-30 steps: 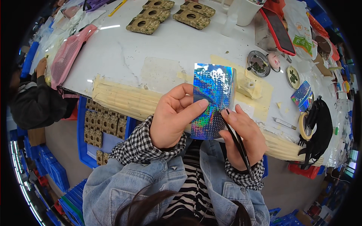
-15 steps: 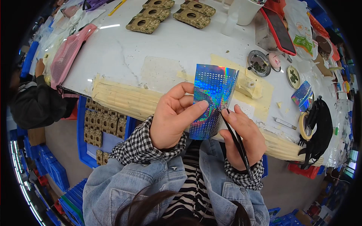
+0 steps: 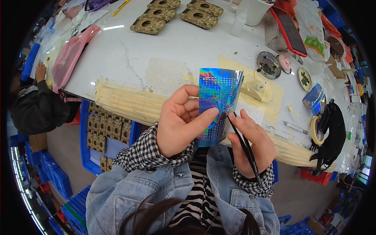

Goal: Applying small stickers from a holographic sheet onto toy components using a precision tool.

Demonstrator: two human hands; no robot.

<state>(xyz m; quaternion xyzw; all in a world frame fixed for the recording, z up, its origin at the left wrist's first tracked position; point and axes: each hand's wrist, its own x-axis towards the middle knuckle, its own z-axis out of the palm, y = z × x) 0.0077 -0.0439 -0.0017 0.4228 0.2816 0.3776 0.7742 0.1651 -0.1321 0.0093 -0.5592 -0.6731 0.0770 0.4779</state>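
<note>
Since a second ago the holographic sheet [image 3: 217, 105] has tilted a bit to the right and its top edge curls back more; both hands have stayed put otherwise.

Left hand [image 3: 181, 121] is closed on the sheet, thumb pressed on the front, fingers behind, holding it upright just in front of the table edge [image 3: 129, 102]. Right hand [image 3: 250, 143] is closed around thin black tweezers [image 3: 243, 147], tips touching the sheet's right edge near the middle. Sheet itself is a shiny blue-purple rainbow rectangle covered in a grid of tiny squares, lower part looks paler.

Not much room near the hands: the table edge is padded with layered beige tape, and a blue crate [image 3: 102, 135] of brownish blocks sits under it on the left.

On the table, a patch of beige tape [image 3: 270, 92] lies right behind the sheet. Further right there's a small round metal dish [image 3: 268, 65], a second holographic piece [image 3: 314, 98], a tape roll [image 3: 315, 130] and a black strap bundle [image 3: 333, 133] at the rim. Left side has a pink mesh bag [image 3: 69, 58]. Far back: camo-patterned flat blocks [image 3: 172, 13], a white cup [image 3: 254, 9], and a red phone [image 3: 289, 28]. The middle of the table is open white surface.
</note>
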